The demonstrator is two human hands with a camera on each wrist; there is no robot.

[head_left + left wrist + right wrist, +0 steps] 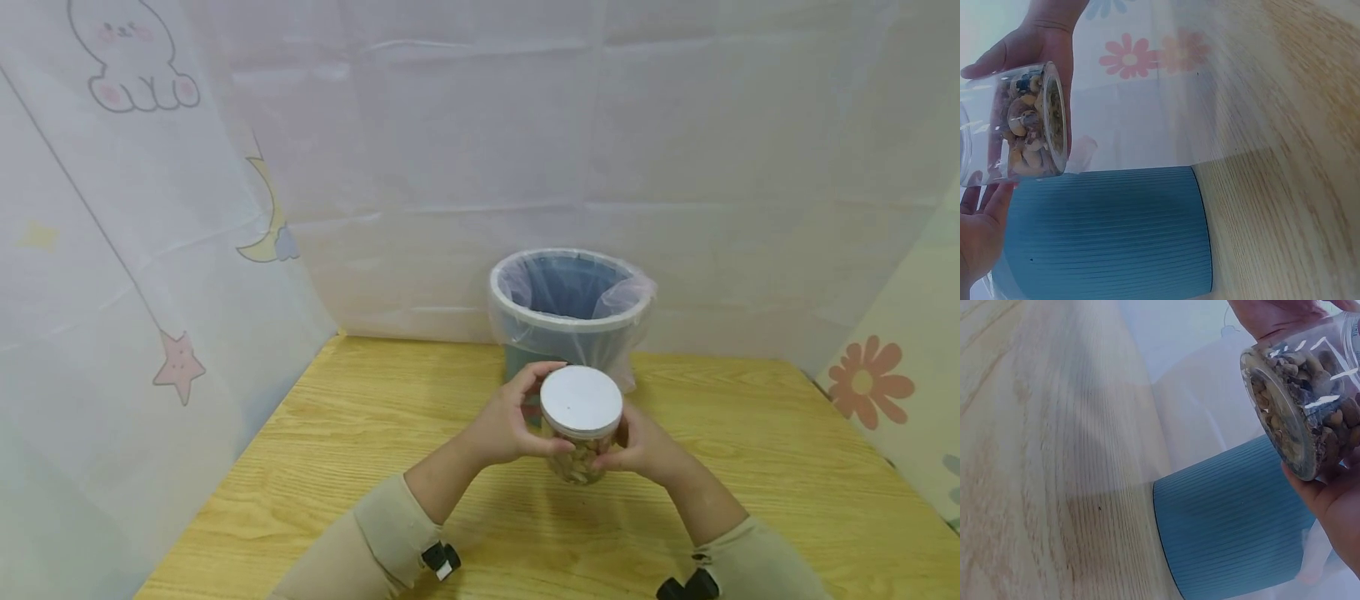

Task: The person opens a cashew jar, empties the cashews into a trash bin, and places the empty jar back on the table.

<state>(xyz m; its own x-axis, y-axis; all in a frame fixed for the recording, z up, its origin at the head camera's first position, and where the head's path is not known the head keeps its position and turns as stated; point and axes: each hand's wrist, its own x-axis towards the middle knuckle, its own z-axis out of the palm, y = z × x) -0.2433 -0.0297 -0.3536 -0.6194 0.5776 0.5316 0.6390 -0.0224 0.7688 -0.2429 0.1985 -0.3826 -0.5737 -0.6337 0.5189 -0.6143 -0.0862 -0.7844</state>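
Note:
A clear round jar [577, 462] with a white lid [582, 402] is held upright between both hands over the table. My left hand [504, 427] grips it from the left, thumb across its front. From the right, my right hand [651, 446] holds the lower part, its thumb also at the front. Through the jar wall in the left wrist view, tan and brown nut-like or pebble-like pieces [1025, 128] fill the lower part. The right wrist view shows the bottom of the jar [1279, 415] raised off the wooden surface. Parts of the fingers are hidden behind the jar.
Just behind the jar stands a blue ribbed bin [525, 337] with a white rim and a clear plastic liner [630, 296]. The wooden table [390, 400] runs back to a pale curtain [450, 167] printed with cartoon figures, which also hangs along both sides.

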